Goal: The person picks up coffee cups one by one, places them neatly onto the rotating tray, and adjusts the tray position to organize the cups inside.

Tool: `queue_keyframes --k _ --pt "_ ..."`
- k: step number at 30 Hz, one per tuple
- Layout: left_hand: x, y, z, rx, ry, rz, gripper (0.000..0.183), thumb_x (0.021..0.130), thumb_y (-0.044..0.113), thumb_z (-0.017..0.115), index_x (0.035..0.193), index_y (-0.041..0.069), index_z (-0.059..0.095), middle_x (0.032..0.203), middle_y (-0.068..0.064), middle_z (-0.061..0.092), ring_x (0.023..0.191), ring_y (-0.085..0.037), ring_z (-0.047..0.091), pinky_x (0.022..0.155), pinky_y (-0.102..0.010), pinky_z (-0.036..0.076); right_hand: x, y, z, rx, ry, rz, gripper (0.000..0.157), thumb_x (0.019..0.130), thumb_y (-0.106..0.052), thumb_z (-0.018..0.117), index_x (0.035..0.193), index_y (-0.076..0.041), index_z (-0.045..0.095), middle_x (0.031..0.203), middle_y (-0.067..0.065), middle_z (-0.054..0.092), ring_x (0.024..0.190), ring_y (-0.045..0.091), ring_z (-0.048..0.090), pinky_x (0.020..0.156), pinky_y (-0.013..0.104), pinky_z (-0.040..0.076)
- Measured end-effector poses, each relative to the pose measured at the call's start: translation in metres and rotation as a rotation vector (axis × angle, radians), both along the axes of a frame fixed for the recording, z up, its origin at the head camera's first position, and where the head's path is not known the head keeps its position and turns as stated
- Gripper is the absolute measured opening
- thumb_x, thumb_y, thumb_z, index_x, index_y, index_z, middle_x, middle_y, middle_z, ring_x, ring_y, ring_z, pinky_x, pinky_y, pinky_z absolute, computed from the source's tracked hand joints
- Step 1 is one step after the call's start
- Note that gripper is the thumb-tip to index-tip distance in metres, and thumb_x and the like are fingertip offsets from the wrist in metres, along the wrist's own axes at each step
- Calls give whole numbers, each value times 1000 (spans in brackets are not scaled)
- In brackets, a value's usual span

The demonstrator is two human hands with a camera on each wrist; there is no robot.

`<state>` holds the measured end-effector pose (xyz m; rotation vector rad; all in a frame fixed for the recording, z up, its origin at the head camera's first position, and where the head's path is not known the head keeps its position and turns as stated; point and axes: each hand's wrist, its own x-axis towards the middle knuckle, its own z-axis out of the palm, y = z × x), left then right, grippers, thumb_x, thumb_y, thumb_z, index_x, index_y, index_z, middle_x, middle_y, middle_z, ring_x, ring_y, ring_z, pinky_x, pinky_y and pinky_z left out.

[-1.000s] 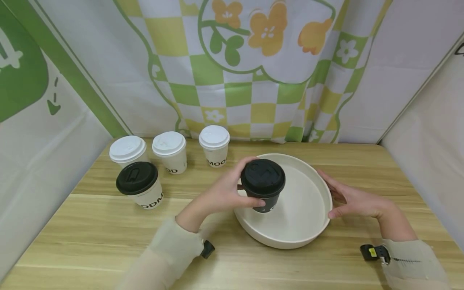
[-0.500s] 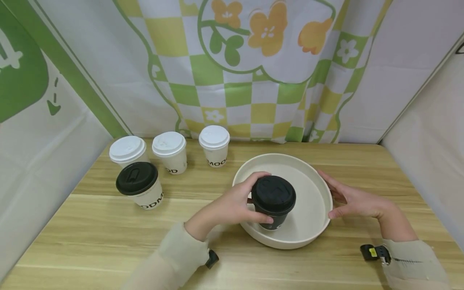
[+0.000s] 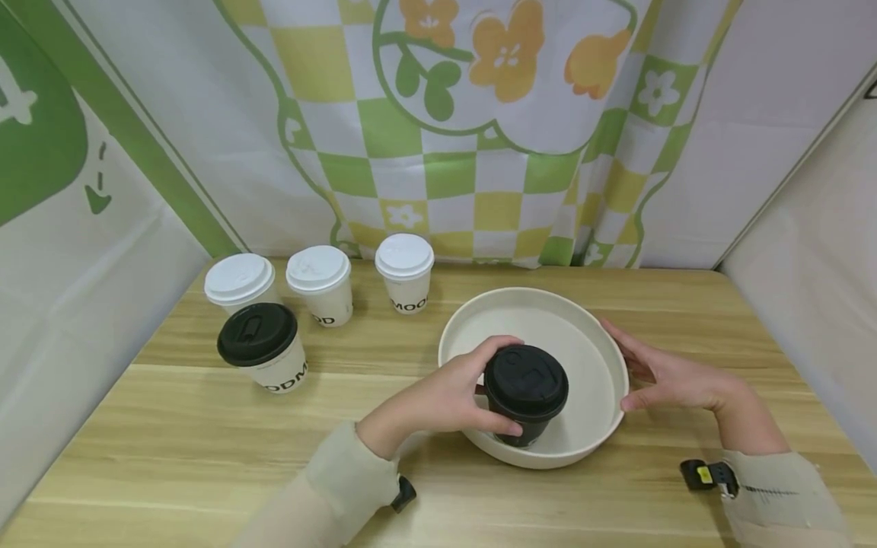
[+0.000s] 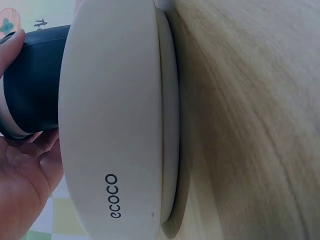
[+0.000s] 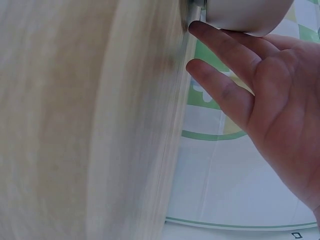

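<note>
In the head view my left hand (image 3: 452, 394) grips a black paper cup (image 3: 526, 382) with a black lid, fingers at its far side and thumb across its near side. The cup stands upright over the near-left part of a round cream tray (image 3: 592, 369). From the left wrist the dark cup (image 4: 37, 82) shows behind the tray's outer wall (image 4: 112, 105), which is lettered "ecoco". My right hand (image 3: 678, 387) lies along the tray's right side, thumb tip at the rim. In the right wrist view the right hand's fingers (image 5: 227, 50) reach out fairly straight beside the tray.
Left of the tray, three white-lidded cups, one at the far left (image 3: 240, 280), one beside it (image 3: 320, 285) and one nearer the tray (image 3: 406, 272), stand toward the back. A black-lidded white cup (image 3: 267, 346) stands before them. A patterned curtain (image 3: 479, 179) hangs behind the wooden table (image 3: 171, 457).
My left hand has carried the black cup toward the front and a little right over the tray, with the latest shift smaller. My right hand and the tray stay put.
</note>
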<state>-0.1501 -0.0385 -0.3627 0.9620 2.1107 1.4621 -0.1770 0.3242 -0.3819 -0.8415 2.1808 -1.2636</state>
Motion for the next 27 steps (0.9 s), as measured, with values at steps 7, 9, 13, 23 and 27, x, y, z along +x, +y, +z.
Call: queue_keyframes --k 7,9,13,23,27 --pt "1 0 0 -35 35 0 96 72 15 90 148 28 32 141 6 55 129 -7 52 99 -24 50 2 -2 3 3 1 -1 109 88 -11 75 160 -20 -6 162 32 0 134 -12 34 104 10 36" --pt "2 0 0 -40 36 1 96 72 15 90 148 28 33 141 6 55 130 -8 51 100 -25 50 2 -2 3 4 -3 -3 109 88 -11 75 160 -19 -6 162 32 0 134 -12 34 103 10 36" --pt "2 0 0 -59 41 0 97 73 17 90 149 29 32 142 8 54 131 -8 50 99 -27 50 2 -2 3 2 -20 -12 110 87 -9 75 160 -18 -7 162 32 -2 133 -12 33 103 10 36" --pt "3 0 0 -84 68 -6 100 74 21 90 151 31 28 145 9 52 132 -6 49 101 -32 49 2 -3 5 -10 -27 -9 110 86 -8 75 158 -5 -8 162 32 -2 133 -14 34 103 9 35" --pt "3 -1 0 -99 70 -10 101 74 21 89 152 32 27 145 8 51 132 -6 48 102 -33 49 3 -4 4 -14 -23 -5 110 86 -7 75 158 -4 -8 162 32 -2 133 -14 34 104 9 35"
